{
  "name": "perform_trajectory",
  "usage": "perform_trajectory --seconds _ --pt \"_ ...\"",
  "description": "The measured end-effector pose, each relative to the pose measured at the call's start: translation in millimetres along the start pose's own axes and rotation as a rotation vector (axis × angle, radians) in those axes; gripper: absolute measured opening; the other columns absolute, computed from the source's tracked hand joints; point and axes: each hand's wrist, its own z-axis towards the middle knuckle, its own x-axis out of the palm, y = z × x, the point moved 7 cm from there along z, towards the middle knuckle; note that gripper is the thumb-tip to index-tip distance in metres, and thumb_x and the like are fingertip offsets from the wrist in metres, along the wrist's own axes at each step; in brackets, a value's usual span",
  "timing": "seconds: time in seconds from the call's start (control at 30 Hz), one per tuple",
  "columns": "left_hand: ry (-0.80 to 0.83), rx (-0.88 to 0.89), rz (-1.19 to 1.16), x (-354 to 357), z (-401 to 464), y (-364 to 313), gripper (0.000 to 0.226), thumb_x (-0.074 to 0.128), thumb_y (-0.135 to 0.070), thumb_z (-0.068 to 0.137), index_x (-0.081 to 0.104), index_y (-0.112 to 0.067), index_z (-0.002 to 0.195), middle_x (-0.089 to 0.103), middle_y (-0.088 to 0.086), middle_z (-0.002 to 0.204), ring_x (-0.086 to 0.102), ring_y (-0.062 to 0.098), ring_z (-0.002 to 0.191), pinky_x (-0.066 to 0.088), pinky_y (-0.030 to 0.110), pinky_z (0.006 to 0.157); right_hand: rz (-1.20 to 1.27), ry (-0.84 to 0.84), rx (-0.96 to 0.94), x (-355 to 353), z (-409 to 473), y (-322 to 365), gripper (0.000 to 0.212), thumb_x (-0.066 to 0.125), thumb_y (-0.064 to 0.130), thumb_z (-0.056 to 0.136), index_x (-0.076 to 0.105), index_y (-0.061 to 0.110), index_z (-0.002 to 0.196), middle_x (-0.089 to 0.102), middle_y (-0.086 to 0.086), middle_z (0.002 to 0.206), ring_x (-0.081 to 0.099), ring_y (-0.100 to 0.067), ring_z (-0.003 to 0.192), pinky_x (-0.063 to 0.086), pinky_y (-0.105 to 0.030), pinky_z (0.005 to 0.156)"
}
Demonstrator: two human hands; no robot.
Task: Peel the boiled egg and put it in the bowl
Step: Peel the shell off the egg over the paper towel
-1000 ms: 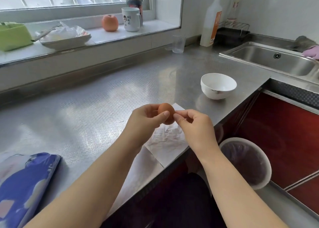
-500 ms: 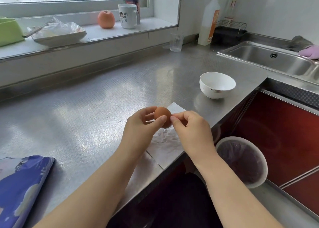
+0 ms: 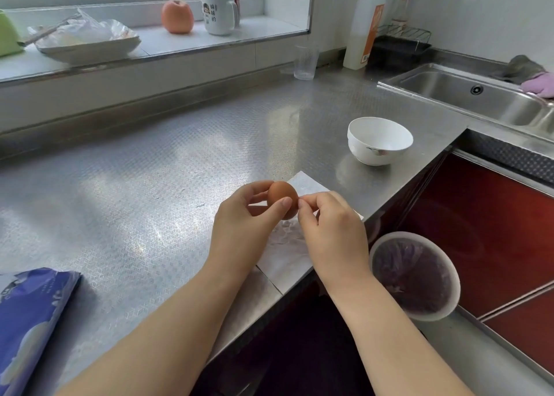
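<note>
A steel kitchen bench (image 3: 135, 186) runs under a window, with a sink (image 3: 467, 102) at the far right. Near the front edge, above a paper towel (image 3: 287, 254), the left hand (image 3: 239, 224) grips a brown egg (image 3: 281, 196) between thumb and fingers, its long axis roughly upright. The right hand (image 3: 332, 233), closed to a pinch, touches the egg's right side; the shell looks whole. The white bowl (image 3: 379, 141), empty, sits farther off to the right, nearer the right hand. A lined bin (image 3: 415, 275) stands on the floor below, at right.
</note>
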Motion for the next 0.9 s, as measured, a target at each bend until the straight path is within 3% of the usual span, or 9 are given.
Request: perform_trajectory --seconds 0.13,0.37,0.53,0.67,0.77,0.83,0.9 --pt "0.006 -0.012 0.01 1.5 1.5 2.8 0.025 0.074 -0.029 0.082 0.071 -0.031 0.107 0.073 -0.016 0.097 0.07 -0.004 0.082 0.051 0.016 0.073 -0.031 -0.038 -0.014 -0.6 1.5 -2.0 0.012 0.059 0.021 0.091 0.063 0.014 0.082 0.062 0.002 0.084 0.051 -0.013 0.071 0.025 -0.019 0.06" --pt "0.019 0.0 -0.035 5.4 4.4 4.7 0.019 0.067 -0.036 0.088 0.07 -0.03 0.106 0.076 -0.01 0.1 0.071 0.005 0.095 0.058 0.036 0.085 0.293 0.045 0.217 1.8 10.9 -22.8 0.009 0.057 0.027 0.092 0.061 0.025 0.084 0.064 0.01 0.083 0.057 -0.003 0.075 0.039 -0.012 0.066" --pt "-0.021 -0.01 -0.144 2.1 5.6 3.7 0.021 0.062 -0.033 0.092 0.067 -0.024 0.111 0.075 -0.006 0.103 0.071 0.006 0.093 0.055 0.02 0.07 0.182 0.06 0.18 -3.9 7.8 -28.2 0.009 0.066 0.032 0.086 0.068 0.027 0.08 0.066 0.013 0.085 0.056 -0.002 0.074 0.043 -0.02 0.069" --pt "-0.041 -0.021 -0.17 0.7 6.6 5.0 0.013 0.062 -0.03 0.093 0.065 -0.03 0.105 0.073 -0.01 0.103 0.069 0.005 0.09 0.054 0.02 0.066 0.071 0.161 0.139 5.5 10.3 -26.5 0.01 0.063 0.028 0.089 0.071 0.022 0.088 0.067 0.011 0.092 0.059 -0.008 0.085 0.046 -0.025 0.077" --pt "-0.035 -0.025 -0.175 1.7 7.2 6.8 0.019 0.061 -0.027 0.094 0.065 -0.024 0.112 0.073 -0.008 0.106 0.07 0.007 0.093 0.053 0.023 0.071 0.138 0.209 0.133 6.2 13.3 -21.6 0.022 0.056 0.015 0.092 0.071 0.025 0.103 0.068 0.012 0.101 0.06 -0.003 0.095 0.046 -0.018 0.085" --pt "-0.031 -0.028 -0.177 2.4 7.7 8.0 0.023 0.06 -0.026 0.095 0.062 -0.023 0.117 0.072 -0.005 0.111 0.07 0.01 0.096 0.054 0.027 0.074 0.215 0.158 0.137 -1.1 16.7 -17.7 0.018 0.06 0.019 0.091 0.072 0.026 0.102 0.068 0.015 0.098 0.059 0.002 0.087 0.042 -0.007 0.077" --pt "-0.022 -0.027 -0.186 3.5 8.0 8.9 0.025 0.059 -0.026 0.095 0.059 -0.029 0.12 0.071 -0.002 0.112 0.07 0.013 0.098 0.055 0.03 0.077 0.341 0.128 0.151 -4.9 19.4 -13.3 0.01 0.066 0.026 0.087 0.072 0.029 0.095 0.07 0.016 0.092 0.06 0.004 0.083 0.041 -0.004 0.071"
